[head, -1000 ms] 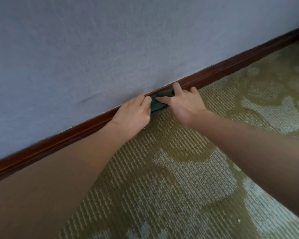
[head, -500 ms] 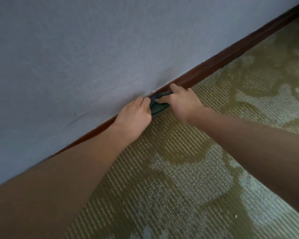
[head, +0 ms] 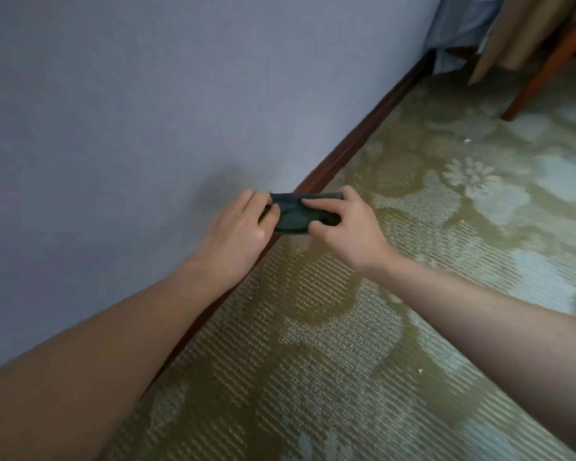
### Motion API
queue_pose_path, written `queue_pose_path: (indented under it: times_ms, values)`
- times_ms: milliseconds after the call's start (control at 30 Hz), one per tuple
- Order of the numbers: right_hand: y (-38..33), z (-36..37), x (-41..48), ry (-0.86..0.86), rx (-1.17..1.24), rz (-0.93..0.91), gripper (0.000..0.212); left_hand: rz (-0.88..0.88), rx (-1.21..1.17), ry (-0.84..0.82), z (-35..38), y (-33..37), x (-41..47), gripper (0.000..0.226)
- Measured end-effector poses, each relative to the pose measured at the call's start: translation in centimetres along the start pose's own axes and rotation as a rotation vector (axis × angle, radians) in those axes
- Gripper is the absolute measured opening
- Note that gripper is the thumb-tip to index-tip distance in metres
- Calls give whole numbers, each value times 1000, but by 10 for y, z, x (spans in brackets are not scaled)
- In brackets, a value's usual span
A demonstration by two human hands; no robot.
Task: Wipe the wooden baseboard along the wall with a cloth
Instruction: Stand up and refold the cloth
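Note:
A dark reddish-brown wooden baseboard (head: 353, 141) runs diagonally where the pale blue-grey wall meets the carpet. A small dark teal cloth (head: 293, 214), folded into a pad, is held between both hands just in front of the baseboard. My left hand (head: 236, 231) grips its left end, fingers curled round it. My right hand (head: 343, 224) pinches its right side, the index finger laid across the front and the thumb under it. The stretch of baseboard behind the hands and my left forearm is hidden.
Green and pale floral carpet (head: 413, 261) covers the floor to the right, with a few white crumbs on it. At the far end stand a wooden furniture leg (head: 546, 61), a beige hanging fabric (head: 519, 31) and a pale blue curtain (head: 459, 34).
The view has swung right, showing the far corner and furniture. The cloth has come slightly off the baseboard and more of it shows, now held between both hands.

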State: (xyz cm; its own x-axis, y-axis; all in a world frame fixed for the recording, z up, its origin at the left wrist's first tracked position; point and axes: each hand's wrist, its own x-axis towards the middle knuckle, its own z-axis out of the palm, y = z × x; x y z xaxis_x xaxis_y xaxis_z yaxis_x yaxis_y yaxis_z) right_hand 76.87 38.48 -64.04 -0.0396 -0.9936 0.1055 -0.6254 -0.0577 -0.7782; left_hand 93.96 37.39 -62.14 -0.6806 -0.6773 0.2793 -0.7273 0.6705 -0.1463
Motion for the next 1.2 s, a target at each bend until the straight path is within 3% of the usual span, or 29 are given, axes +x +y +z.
queue_pose_path:
  times_ms: [100, 167, 267, 367, 467, 600, 767, 967, 1067, 1200]
  values:
    - [-31, -48, -14, 123, 173, 179, 21, 17, -84, 53, -43, 17, 27, 37]
    - [-54, -79, -21, 194, 289, 274, 15, -27, -309, 88, -69, 27, 43, 33]
    - [-94, -138, -30, 298, 483, 391, 24, -358, -657, 96, -125, 48, 72, 39]
    - [-142, -208, -34, 367, 591, 428, 32, -349, -663, 50, -198, 67, 103, 43]
    - [-185, -266, -36, 395, 691, 419, 32, -319, -664, 64, -262, 76, 135, 44]
    - [-255, -379, -39, 493, 864, 428, 34, -386, -875, 48, -388, 97, 204, 40]
    - [-333, -530, -31, 589, 904, 351, 29, -362, -1049, 35, -529, 130, 307, 41]
    - [-400, -705, -21, 660, 894, 180, 25, -308, -1394, 113, -672, 184, 424, 13]
    - [-424, -768, -16, 714, 884, 112, 25, -251, -1353, 273, -722, 206, 474, 14]
    - [-437, -832, -6, 791, 874, 60, 25, -210, -1294, 355, -767, 231, 526, 21]
